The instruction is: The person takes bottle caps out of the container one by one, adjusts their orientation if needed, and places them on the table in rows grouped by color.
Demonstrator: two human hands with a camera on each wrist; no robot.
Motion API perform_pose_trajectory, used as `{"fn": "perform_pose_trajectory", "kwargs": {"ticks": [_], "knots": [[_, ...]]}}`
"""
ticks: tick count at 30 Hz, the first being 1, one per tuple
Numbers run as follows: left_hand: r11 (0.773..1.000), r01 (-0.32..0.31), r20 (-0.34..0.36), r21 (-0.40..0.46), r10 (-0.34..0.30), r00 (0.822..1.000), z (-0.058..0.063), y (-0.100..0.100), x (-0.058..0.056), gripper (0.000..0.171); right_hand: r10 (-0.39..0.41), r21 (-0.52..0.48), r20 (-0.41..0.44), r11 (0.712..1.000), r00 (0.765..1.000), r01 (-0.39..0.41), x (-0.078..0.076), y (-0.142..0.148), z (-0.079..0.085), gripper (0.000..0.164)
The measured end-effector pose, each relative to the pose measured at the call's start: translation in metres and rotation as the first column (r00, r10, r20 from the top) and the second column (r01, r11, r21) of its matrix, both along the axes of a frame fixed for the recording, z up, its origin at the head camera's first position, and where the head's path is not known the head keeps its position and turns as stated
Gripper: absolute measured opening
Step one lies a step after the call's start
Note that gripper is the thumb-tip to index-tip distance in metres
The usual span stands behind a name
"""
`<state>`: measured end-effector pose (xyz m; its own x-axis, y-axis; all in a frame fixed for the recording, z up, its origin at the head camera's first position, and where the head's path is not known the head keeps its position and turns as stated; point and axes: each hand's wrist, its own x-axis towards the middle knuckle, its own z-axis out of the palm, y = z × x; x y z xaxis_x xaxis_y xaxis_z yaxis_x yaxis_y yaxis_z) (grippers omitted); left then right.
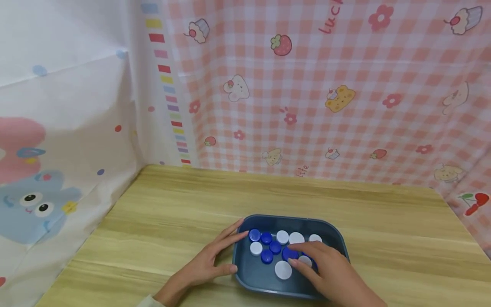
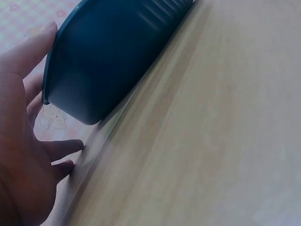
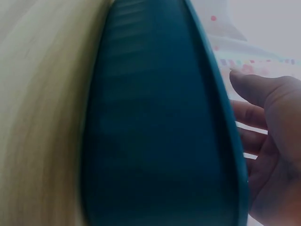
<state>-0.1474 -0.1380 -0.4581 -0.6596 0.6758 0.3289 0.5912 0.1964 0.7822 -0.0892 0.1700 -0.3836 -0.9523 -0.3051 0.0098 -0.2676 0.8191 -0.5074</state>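
On a pale wood-grain table [image 1: 153, 230], a dark blue-green tray [image 1: 257, 273] with rounded corners; loose blue and white caps spread over its floor. Right hand [image 1: 331, 266] reaches in over the near side, thumb and forefinger narrowed on opposite edges of one larger blue cap [image 1: 290, 254], right of the tray's middle. A big white cap [image 1: 283, 270] lies just beside the thumb. Whether the blue cap has left the floor I can't tell; the hand covers part of that corner. Left hand [image 1: 209, 260] spread wide, thumb and forefinger touching the tray's left rim, nothing gripped; bracing, I judge.

Step in hand, by my reading: taking hold of a single cap. Next move would seem to call for a firm pinch and a straight lift, neighbours undisturbed, tray kept steady.

Surface: grain running mostly crosswise, smooth-looking. Room: pink checked cloth [image 1: 261, 115] hanging behind, printed with strawberries, cupcakes, flowers; white sheet [image 1: 88, 102] at left, dotted, with a blue cartoon figure.
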Motion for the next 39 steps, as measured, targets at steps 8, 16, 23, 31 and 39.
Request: {"fn": "perform_pose_trajectory", "kwargs": {"ticks": [8, 16, 23, 31, 39], "knots": [[1.000, 0.023, -0.019, 0.010, -0.023, 1.000, -0.007, -0.001, -0.005, 0.076, -0.005, 0.015, 0.009, 1.000, 1.000, 0.005, -0.004, -0.004, -0.005, 0.034], [1.000, 0.007, 0.005, 0.010, -0.007, 1.000, -0.008, -0.001, -0.005, 0.079, 0.079, 0.063, -0.060, 0.995, 0.995, -0.075, -0.008, -0.008, -0.014, 0.027], [1.000, 0.008, 0.016, 0.002, -0.008, 1.000, -0.006, 0.002, -0.004, 0.077, 0.187, 0.094, -0.089, 0.980, 0.978, -0.178, -0.010, -0.008, -0.018, 0.025], [1.000, 0.001, 0.005, -0.002, -0.001, 1.000, -0.004, -0.001, -0.004, 0.076, 0.299, 0.065, -0.082, 0.953, 0.951, -0.295, -0.015, -0.011, -0.023, 0.024], [1.000, 0.009, 0.003, -0.003, -0.009, 1.000, -0.003, 0.001, -0.004, 0.075, 0.436, 0.115, -0.175, 0.900, 0.883, -0.421, -0.019, -0.004, -0.021, 0.035]]}}
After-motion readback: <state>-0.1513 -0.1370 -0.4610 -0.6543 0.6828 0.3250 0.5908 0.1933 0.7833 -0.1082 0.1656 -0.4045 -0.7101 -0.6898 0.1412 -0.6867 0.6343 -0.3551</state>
